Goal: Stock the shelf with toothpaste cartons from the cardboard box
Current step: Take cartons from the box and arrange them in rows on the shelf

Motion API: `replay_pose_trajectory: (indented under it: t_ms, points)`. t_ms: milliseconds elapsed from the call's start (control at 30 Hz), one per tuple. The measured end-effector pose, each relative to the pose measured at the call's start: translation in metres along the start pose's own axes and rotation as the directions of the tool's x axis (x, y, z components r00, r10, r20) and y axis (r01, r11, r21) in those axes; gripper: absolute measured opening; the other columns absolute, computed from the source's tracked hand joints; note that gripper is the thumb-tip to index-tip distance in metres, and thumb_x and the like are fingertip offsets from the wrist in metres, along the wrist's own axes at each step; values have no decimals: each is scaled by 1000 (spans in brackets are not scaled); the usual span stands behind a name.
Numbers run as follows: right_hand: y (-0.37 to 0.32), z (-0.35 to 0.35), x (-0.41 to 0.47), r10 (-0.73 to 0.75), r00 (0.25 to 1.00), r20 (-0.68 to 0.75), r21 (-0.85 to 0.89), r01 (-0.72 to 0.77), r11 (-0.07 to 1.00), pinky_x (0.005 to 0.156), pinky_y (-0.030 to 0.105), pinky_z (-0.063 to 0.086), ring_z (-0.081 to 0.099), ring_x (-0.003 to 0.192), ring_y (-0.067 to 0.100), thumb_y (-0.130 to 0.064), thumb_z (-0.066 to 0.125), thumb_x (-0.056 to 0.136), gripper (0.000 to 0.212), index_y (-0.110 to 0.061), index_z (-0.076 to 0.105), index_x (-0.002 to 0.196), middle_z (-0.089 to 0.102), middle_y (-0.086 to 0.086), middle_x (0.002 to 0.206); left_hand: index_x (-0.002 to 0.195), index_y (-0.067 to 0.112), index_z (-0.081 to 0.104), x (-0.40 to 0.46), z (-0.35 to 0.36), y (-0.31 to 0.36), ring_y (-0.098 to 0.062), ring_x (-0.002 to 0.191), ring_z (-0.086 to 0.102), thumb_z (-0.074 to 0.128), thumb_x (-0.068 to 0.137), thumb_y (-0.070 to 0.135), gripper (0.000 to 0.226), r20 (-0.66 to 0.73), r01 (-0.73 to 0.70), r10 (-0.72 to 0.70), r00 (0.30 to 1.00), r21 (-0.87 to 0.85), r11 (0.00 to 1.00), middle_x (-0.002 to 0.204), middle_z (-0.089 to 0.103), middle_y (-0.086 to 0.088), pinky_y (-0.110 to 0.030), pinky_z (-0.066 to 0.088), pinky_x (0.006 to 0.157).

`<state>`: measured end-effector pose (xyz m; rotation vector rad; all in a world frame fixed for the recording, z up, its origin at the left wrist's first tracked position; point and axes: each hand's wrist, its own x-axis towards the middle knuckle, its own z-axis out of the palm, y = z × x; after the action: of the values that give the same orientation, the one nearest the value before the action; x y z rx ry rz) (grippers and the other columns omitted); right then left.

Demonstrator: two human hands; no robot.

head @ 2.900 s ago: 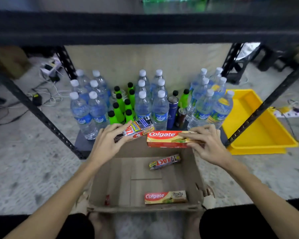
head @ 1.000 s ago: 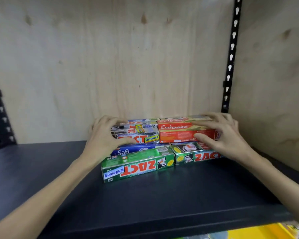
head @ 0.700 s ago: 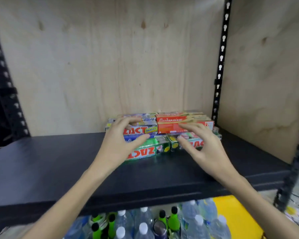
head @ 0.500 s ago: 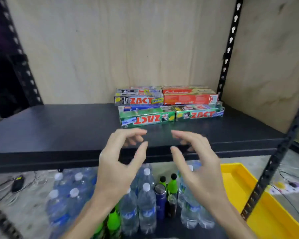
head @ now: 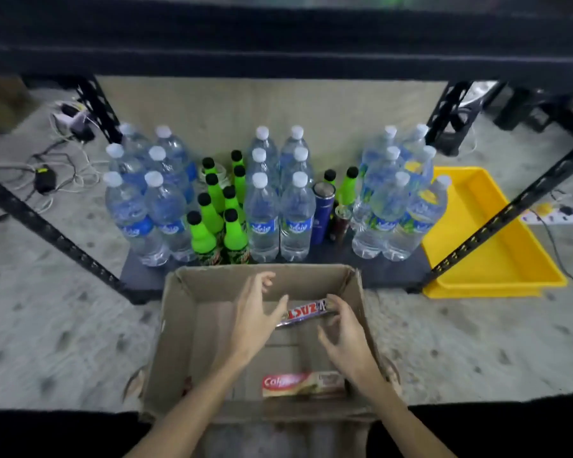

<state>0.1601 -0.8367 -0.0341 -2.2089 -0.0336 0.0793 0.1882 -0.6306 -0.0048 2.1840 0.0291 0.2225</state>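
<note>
An open cardboard box (head: 172,328) sits on the floor in front of the rack. Inside lie two toothpaste cartons: a dark Zact carton (head: 306,313) near the far wall and a red and cream Colgate carton (head: 301,385) near the front. My left hand (head: 257,320) hovers open inside the box just left of the Zact carton. My right hand (head: 344,332) is open too, its fingertips at the carton's right end; contact is unclear. The upper shelf board (head: 278,44) crosses the top of the view, its stacked cartons hidden.
Many water bottles (head: 262,213), green bottles (head: 204,233) and a dark blue flask (head: 323,213) stand on the low shelf behind the box. Black rack posts (head: 57,239) slant on both sides. A yellow tray (head: 487,236) lies at right; cables (head: 53,180) at left.
Both hands left the stacked cartons on the upper shelf and came down empty into the box. My view dropped from the shelf to the floor.
</note>
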Motion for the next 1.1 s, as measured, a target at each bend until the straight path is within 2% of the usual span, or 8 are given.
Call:
replay_pose_trajectory:
  t_ms: [67, 167, 267, 433, 633, 800, 967, 1100]
  points:
    - [31, 17, -11, 91, 988, 122, -66, -83, 994, 99, 32, 47, 56, 103, 9, -13, 73, 81, 72, -18, 41, 146, 58, 4, 128, 121, 19, 56, -6, 23, -24, -15, 101, 57, 78, 83, 25, 45, 65, 69, -72, 995, 48, 996, 108, 57, 4, -34, 46, 94]
    - [58, 36, -20, 227, 936, 271, -212, -172, 962, 109, 37, 40, 52, 126, 30, -15, 73, 83, 79, -7, 35, 151, 54, 16, 137, 123, 11, 55, -14, 59, -54, -28, 114, 55, 73, 84, 24, 44, 197, 139, -174, 965, 182, 973, 119, 58, -8, -38, 41, 99]
    - [72, 53, -18, 320, 847, 426, -439, -116, 891, 116, 37, 30, 38, 138, 36, -25, 67, 90, 82, -7, 23, 157, 41, 19, 150, 128, 13, 50, -21, 96, -79, -32, 124, 50, 69, 87, 25, 47, 376, 57, -205, 904, 368, 928, 129, 53, -10, -45, 40, 106]
    - [98, 67, -7, 348, 751, 561, -573, 49, 818, 115, 41, 25, 31, 143, 34, -33, 60, 94, 71, -21, 27, 157, 39, 11, 154, 139, 13, 45, -4, 137, -105, -31, 124, 50, 72, 87, 28, 61, 462, -77, -181, 868, 486, 870, 134, 52, -11, -43, 42, 103]
    - [121, 72, -4, 302, 686, 662, -575, 206, 791, 113, 45, 22, 32, 141, 28, -19, 67, 88, 69, -32, 38, 150, 41, 3, 152, 145, 19, 42, 11, 160, -132, -29, 128, 43, 68, 91, 34, 62, 414, -78, -133, 900, 455, 887, 139, 47, -9, -44, 38, 106]
    - [134, 81, 4, 210, 675, 707, -518, 293, 804, 109, 43, 27, 41, 136, 27, -20, 70, 84, 68, -35, 43, 144, 45, 3, 149, 140, 15, 48, 18, 170, -144, -32, 119, 52, 71, 88, 29, 58, 459, -92, -110, 881, 395, 914, 132, 56, -11, -46, 44, 98]
    - [146, 82, 1, 186, 726, 662, -333, 63, 941, 111, 39, 38, 47, 131, 25, -13, 74, 74, 69, -35, 51, 136, 54, 2, 141, 132, 12, 54, 20, 169, -146, -29, 113, 57, 74, 85, 15, 51, 448, -100, -68, 891, 342, 934, 126, 61, -10, -43, 48, 94]
    - [152, 87, -4, 209, 764, 610, -243, -71, 967, 111, 43, 41, 46, 130, 24, -23, 71, 71, 70, -54, 47, 130, 53, -3, 136, 131, 14, 58, 17, 153, -147, -23, 110, 58, 75, 84, 19, 51, 404, -66, -59, 913, 289, 955, 121, 63, -6, -42, 48, 93]
